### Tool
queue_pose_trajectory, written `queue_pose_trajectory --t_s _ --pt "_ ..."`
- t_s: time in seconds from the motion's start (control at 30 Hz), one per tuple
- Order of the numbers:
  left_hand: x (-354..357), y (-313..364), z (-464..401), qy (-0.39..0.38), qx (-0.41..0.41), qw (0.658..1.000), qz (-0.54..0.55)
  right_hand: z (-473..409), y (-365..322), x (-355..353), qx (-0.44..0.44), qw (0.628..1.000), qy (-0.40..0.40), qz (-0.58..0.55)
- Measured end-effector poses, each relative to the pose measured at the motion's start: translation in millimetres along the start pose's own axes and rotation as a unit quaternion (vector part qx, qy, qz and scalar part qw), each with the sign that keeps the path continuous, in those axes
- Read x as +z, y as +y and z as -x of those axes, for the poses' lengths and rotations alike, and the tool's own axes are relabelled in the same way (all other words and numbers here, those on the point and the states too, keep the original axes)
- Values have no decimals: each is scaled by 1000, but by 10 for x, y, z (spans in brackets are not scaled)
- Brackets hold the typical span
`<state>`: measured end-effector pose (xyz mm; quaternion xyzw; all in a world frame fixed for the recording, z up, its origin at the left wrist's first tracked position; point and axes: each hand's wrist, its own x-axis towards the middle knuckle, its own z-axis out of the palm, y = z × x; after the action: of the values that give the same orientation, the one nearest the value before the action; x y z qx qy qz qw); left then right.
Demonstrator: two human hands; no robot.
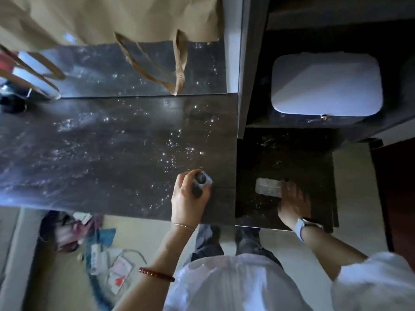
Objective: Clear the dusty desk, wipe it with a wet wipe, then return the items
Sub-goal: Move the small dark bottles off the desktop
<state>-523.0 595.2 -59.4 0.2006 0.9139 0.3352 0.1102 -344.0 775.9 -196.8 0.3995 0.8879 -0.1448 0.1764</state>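
Observation:
The dark desk (101, 149) fills the middle of the view, its top streaked and speckled with bright wet or dusty spots. My left hand (188, 198) rests near the desk's front right corner, closed around a small dark object with a grey square part (201, 180). My right hand (294, 203) lies on a lower dark surface (285, 153) to the right of the desk, fingers pressed on a pale folded wet wipe (268, 186). That lower surface also shows light specks.
A brown paper bag (112, 19) with hanging handles stands at the desk's back, against a mirror-like panel (143, 70). A white rounded box (326, 84) sits in a dark shelf at the right. Clutter and cables (98, 250) lie on the floor at the lower left.

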Motion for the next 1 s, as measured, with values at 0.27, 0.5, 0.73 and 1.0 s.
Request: queue_pose_trajectory --t_s 0.27,0.5,0.73,1.0 --pt "29 52 139 9 -10 999 -31 -276 138 -131 -97 986 -23 133" --pt "111 430 72 -13 59 998 1 33 134 -401 -98 994 17 -51" --pt "141 960 -107 -35 149 986 61 552 128 -1037 -75 953 210 -207" --pt "216 1720 -459 -17 285 950 125 664 160 -1876 -38 896 340 -283"
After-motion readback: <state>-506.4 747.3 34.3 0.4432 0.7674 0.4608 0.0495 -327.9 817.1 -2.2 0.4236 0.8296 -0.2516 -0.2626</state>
